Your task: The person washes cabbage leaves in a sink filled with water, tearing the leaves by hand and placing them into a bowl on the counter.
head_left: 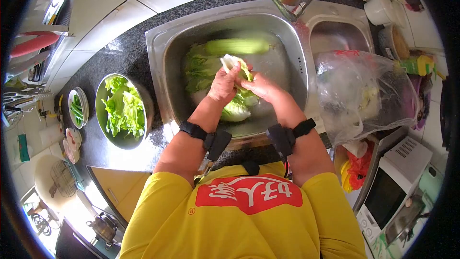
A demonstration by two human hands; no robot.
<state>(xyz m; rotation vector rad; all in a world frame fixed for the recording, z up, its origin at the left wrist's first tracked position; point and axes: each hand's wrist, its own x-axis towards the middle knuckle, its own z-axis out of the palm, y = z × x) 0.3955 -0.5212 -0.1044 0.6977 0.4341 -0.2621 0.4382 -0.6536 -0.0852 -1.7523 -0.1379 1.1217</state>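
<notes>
Over the large steel sink basin (pixel 287 74), my left hand (pixel 223 85) and my right hand (pixel 261 87) meet around a piece of leafy lettuce (pixel 232 61). Its pale base sticks up above my fingers, which are closed on it from both sides. Below my wrists, more lettuce (pixel 236 111) lies in the basin, partly covered by my hands. Green leaves (pixel 199 69) rest along the basin's left side. Behind my hands is a long light-green vegetable (pixel 237 46), too blurred to name.
Left of the sink, a steel bowl (pixel 149 105) holds torn lettuce leaves, beside stacked small plates (pixel 85 108) with green vegetables. A faucet (pixel 287 0) overhangs the basin's back. A clear plastic bag (pixel 350 96) covers part of the smaller basin (pixel 338 36). A microwave (pixel 390 194) stands lower right.
</notes>
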